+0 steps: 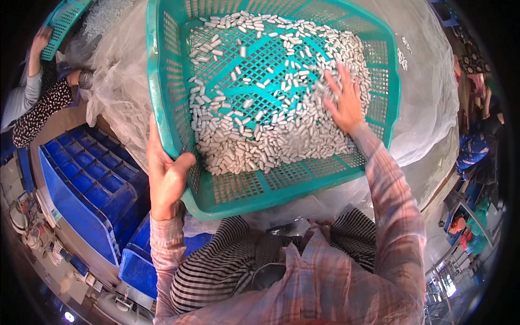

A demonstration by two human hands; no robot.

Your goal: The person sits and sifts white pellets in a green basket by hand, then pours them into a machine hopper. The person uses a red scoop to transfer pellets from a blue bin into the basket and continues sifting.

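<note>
A green plastic basket (254, 197) with mesh walls and floor is tilted in front of me. Many small whitish capsule-shaped pieces (238, 151) lie in it, heaped along its near and right sides and thinner over the middle. My left hand (167, 172) grips the basket's left wall near the front corner, thumb over the rim. Inside the basket, my right hand (346, 103) has its fingers spread on the pieces at the right; the fingertips are slightly blurred.
Clear plastic sheeting (122, 76) spreads under and around the basket. Blue divided crates (81, 200) stand at the left. At upper left, another person's hand (42, 39) holds a second green basket (64, 24) beside a whitish heap (105, 19). More people sit at the far right.
</note>
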